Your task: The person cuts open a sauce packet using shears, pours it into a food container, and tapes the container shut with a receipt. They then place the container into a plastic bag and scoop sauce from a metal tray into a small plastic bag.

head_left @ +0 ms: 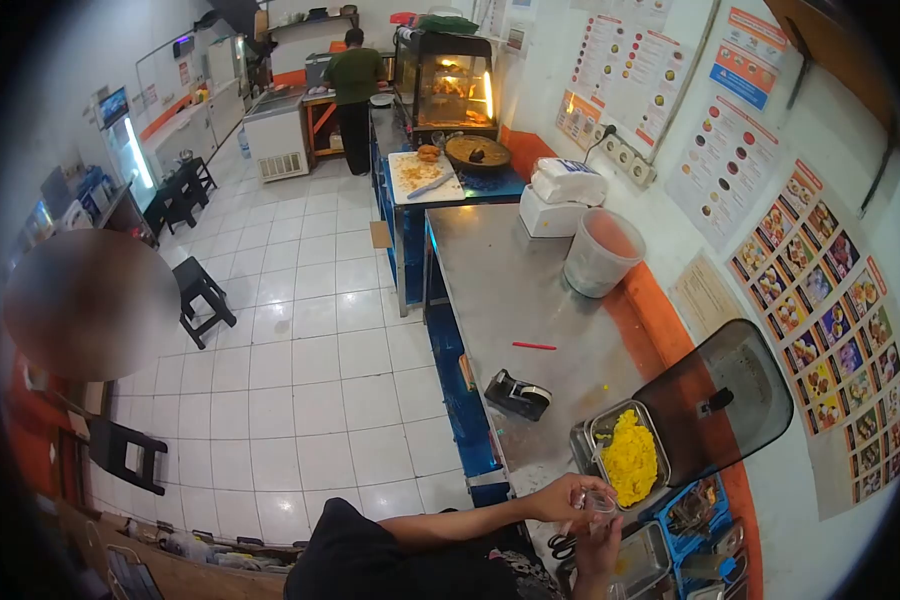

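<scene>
A small clear plastic cup (pixel 598 505) is held between my two hands at the front of the metal counter. My left hand (pixel 562 497) reaches in from the left, its fingers closed on the cup's upper side. Below it, my right hand (pixel 600 548) has its fingers around the cup's lower side. Just beyond the cup lies a metal tray of yellow food (pixel 630 460), with its dark see-through lid (pixel 730 400) tilted open against the wall. Black scissors (pixel 561 546) lie beside my hands.
On the metal counter (pixel 480 250) are a tape dispenser (pixel 518 395), a red pen (pixel 534 346), a clear bucket (pixel 602 252) and a white box (pixel 553 212). A blue rack (pixel 692 510) stands right. Farther off are a cutting board (pixel 410 178) and a standing person (pixel 354 80).
</scene>
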A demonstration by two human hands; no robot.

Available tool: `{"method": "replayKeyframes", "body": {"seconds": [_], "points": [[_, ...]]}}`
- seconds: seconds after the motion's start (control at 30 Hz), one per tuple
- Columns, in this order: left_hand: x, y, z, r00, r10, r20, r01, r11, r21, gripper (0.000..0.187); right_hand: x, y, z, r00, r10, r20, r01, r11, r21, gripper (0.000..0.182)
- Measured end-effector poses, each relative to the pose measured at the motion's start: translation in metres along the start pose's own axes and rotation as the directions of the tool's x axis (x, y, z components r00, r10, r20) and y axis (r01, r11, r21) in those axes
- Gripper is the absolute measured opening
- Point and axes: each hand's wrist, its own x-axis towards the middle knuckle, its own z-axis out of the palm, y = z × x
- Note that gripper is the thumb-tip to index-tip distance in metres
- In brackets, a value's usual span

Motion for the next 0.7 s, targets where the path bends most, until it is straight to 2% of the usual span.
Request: {"method": "replayKeyframes", "body": {"seconds": [0.03,0.07,0.13,0.17,0.23,0.3,0.37,0.4,0.43,0.47,0.5,0.53,0.57,0.6,0.63,0.67,0.7], "points": [[-0.002,0.004,0.001,1.000,-0.014,0.009,0.014,1.000,0.000,0.050,-0.003,-0.001,0.000,0.998,-0.057,-0.002,0.057,0.996,-0.073,0.035],[-0.003,0.012,0.003,0.999,-0.035,0.030,0.035,0.999,-0.009,0.050,0.000,0.002,-0.017,0.998,-0.063,-0.018,0.062,0.996,-0.060,0.035],[0.000,0.018,0.005,0.992,-0.080,0.094,0.082,0.996,-0.024,0.049,0.004,0.011,-0.067,0.989,-0.088,0.116,0.093,0.995,-0.044,0.035],[0.001,0.019,0.007,0.983,-0.109,0.147,0.114,0.993,-0.029,0.049,-0.005,0.011,-0.067,0.989,-0.127,0.071,0.129,0.991,-0.023,0.035],[0.003,0.018,0.013,0.964,-0.204,0.172,0.207,0.978,0.004,0.050,-0.018,0.002,-0.038,0.993,-0.101,-0.059,0.096,0.992,-0.088,0.028],[0.007,0.001,0.020,0.985,-0.029,0.168,0.007,0.991,0.133,0.048,-0.027,0.002,-0.041,0.992,-0.069,-0.105,0.062,0.995,-0.072,0.024],[0.009,-0.016,0.032,0.984,-0.034,0.175,0.018,0.995,0.094,0.048,-0.039,0.023,-0.095,0.988,-0.108,-0.108,0.112,0.993,0.032,0.025],[0.011,-0.017,0.038,0.974,-0.137,0.183,0.130,0.990,0.048,0.048,-0.056,0.011,-0.081,0.986,-0.125,-0.109,0.091,0.958,-0.274,0.026],[0.010,-0.021,0.043,0.983,-0.053,0.174,0.032,0.992,0.125,0.048,-0.059,-0.010,-0.064,0.985,-0.121,-0.122,0.036,0.839,-0.543,0.026],[0.018,-0.027,0.050,0.981,0.077,0.181,-0.112,0.976,0.188,0.048,-0.071,-0.025,-0.053,0.967,-0.199,-0.157,0.065,0.792,-0.607,0.023],[0.009,-0.028,0.060,0.977,-0.152,0.148,0.147,0.988,0.048,0.046,-0.091,-0.038,-0.055,0.946,-0.262,-0.191,0.065,0.731,-0.680,0.020],[0.010,-0.038,0.061,0.971,-0.182,0.158,0.176,0.983,0.051,0.051,-0.107,-0.040,-0.080,0.897,-0.338,-0.285,0.084,0.763,-0.641,0.020],[0.012,-0.036,0.073,0.940,-0.230,0.251,0.222,0.973,0.060,0.051,-0.120,-0.040,-0.113,0.792,-0.501,-0.348,0.045,0.617,-0.786,0.019],[0.014,-0.030,0.080,0.935,-0.274,0.223,0.267,0.962,0.065,0.055,-0.135,-0.035,-0.142,0.686,-0.630,-0.364,-0.051,0.458,-0.888,0.018],[0.017,-0.027,0.091,0.938,-0.302,0.170,0.295,0.953,0.066,0.059,-0.160,-0.047,-0.156,0.578,-0.659,-0.482,-0.049,0.562,-0.826,0.018],[0.024,-0.035,0.096,0.929,-0.310,0.204,0.303,0.951,0.066,0.059,-0.180,-0.065,-0.173,0.466,-0.674,-0.574,-0.030,0.636,-0.771,0.018],[0.023,-0.040,0.104,0.931,-0.309,0.196,0.298,0.951,0.082,0.062,-0.206,-0.070,-0.212,0.332,-0.766,-0.550,-0.044,0.570,-0.821,0.011]]}}
